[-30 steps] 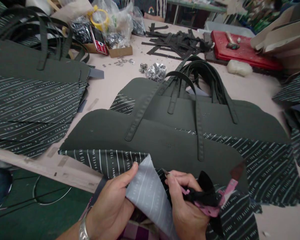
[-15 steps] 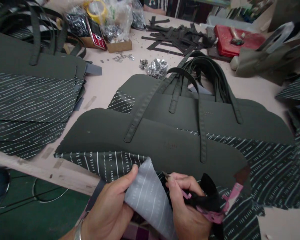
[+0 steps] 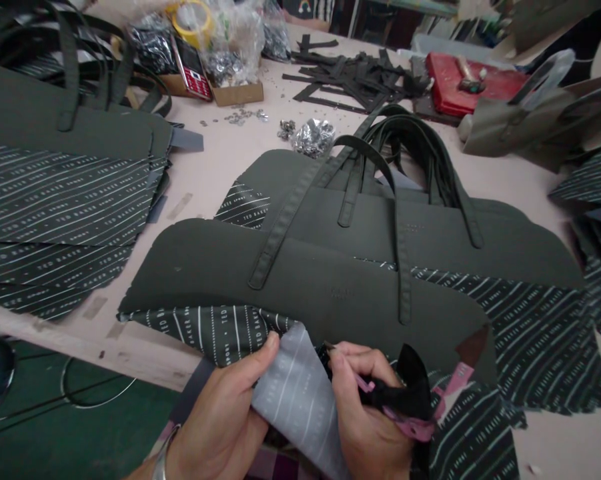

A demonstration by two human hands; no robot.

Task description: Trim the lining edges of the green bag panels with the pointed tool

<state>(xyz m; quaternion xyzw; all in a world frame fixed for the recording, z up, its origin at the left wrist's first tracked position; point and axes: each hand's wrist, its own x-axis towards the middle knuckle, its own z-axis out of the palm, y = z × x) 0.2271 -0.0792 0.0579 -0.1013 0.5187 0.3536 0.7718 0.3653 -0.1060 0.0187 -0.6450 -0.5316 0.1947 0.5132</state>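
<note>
My left hand [image 3: 230, 407] is closed on a folded-up flap of striped lining fabric [image 3: 300, 393], thumb on top, its grey reverse side showing. The fabric joins the lower edge of a dark green bag panel [image 3: 300, 280] with two strap handles. Close to the fold, my right hand [image 3: 367, 407] is closed, a small pointed metal tip [image 3: 331, 347] showing at its fingertips. A pink-handled tool [image 3: 413, 427] with black wrapping sits in and behind that hand. Its brown, blade-like end [image 3: 473, 345] points away over the panel. How its parts join is hidden by my fingers.
More strapped bag panels [image 3: 480, 227] lie behind. Another stack [image 3: 65, 193] is at the left. Farther back are loose dark strips [image 3: 350, 77], a bag of metal pieces [image 3: 313, 137], a cardboard box [image 3: 237, 93], a phone [image 3: 193, 70] and a red case [image 3: 475, 83].
Both hands keep their holds. The right hand and pink-handled tool have shifted slightly left, and the near panel's right side has moved a little with them.
</note>
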